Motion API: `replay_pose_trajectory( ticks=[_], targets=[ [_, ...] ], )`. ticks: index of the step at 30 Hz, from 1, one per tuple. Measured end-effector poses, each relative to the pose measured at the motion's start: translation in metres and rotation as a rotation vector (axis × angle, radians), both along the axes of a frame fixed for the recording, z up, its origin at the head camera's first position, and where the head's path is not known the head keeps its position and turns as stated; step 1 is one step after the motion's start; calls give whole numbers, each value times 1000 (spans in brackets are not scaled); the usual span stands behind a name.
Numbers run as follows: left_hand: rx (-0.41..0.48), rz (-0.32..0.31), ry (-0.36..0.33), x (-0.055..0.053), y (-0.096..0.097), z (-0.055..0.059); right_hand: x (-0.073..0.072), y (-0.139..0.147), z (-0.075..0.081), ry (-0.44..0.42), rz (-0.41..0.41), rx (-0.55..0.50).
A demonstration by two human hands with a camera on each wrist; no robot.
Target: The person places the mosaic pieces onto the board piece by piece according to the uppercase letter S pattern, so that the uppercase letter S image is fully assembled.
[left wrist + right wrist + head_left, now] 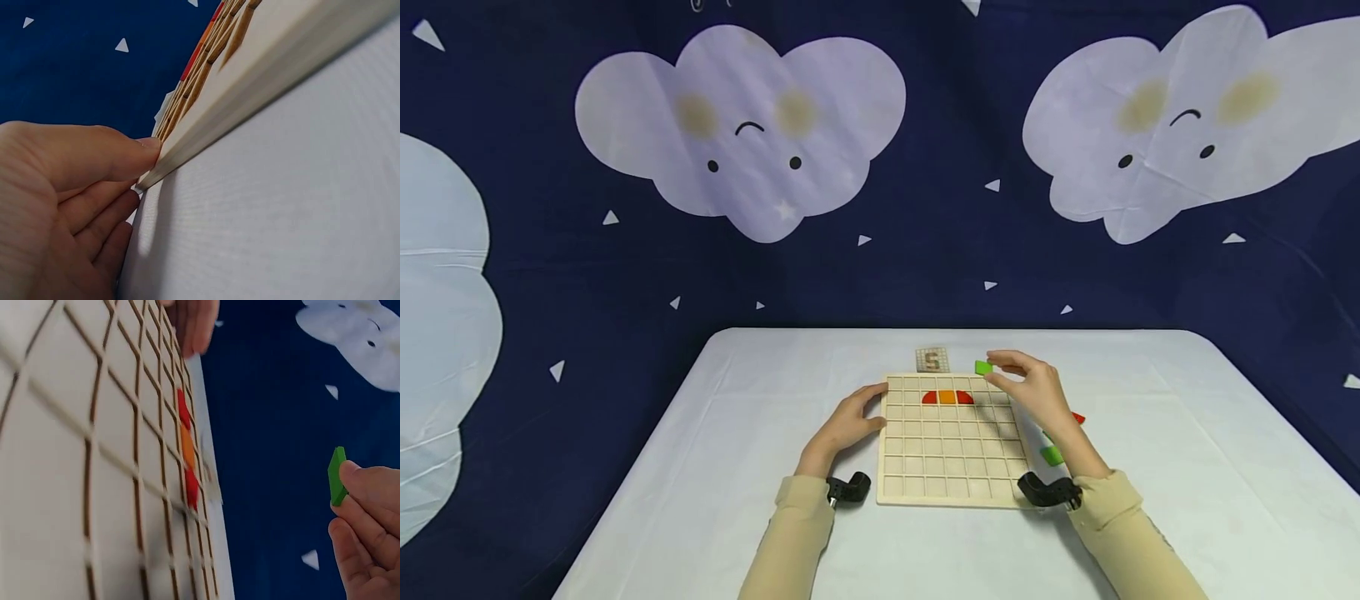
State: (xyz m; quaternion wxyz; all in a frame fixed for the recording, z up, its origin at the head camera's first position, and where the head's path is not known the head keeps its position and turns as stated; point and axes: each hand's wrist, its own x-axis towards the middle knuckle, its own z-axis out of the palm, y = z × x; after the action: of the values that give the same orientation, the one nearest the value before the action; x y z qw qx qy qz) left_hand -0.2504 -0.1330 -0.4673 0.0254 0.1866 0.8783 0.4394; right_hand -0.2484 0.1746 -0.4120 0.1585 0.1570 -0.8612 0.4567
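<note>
A pale wooden grid board [955, 450] lies flat on the white table. In its second row from the far edge sit an orange square tile [947, 397] and two red rounded tiles [965, 397], one on each side of it. My left hand [847, 423] rests against the board's left edge, thumb and fingertips touching it. Above the board's far right part, my right hand [1036, 390] pinches a green square tile [337, 477] between thumb and fingers. The tile is held in the air, apart from the board.
Beyond the board's far edge lies a small gridded card [932, 360] with a brown figure on it. To the right of the board, partly behind the right forearm, are another green tile [1052, 456] and a red piece [1078, 417]. A dark blue cloud-patterned cloth [925, 275] hangs behind the table.
</note>
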Motion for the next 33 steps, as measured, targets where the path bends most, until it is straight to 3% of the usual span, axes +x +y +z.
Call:
replay_pose_trajectory(
  ticks=[6,16,23,33],
  targets=[
    [-5,-4,16,0,1,0,1,-33,-9,-31,64,-6],
    [-19,2,4,0,3,2,0,-59,-45,-103,141,20],
    [-7,-1,13,-1,3,0,-1,-64,-63,-49,165,89],
    [-3,-1,15,0,1,1,-2,-67,-67,42,156,158]
  ],
)
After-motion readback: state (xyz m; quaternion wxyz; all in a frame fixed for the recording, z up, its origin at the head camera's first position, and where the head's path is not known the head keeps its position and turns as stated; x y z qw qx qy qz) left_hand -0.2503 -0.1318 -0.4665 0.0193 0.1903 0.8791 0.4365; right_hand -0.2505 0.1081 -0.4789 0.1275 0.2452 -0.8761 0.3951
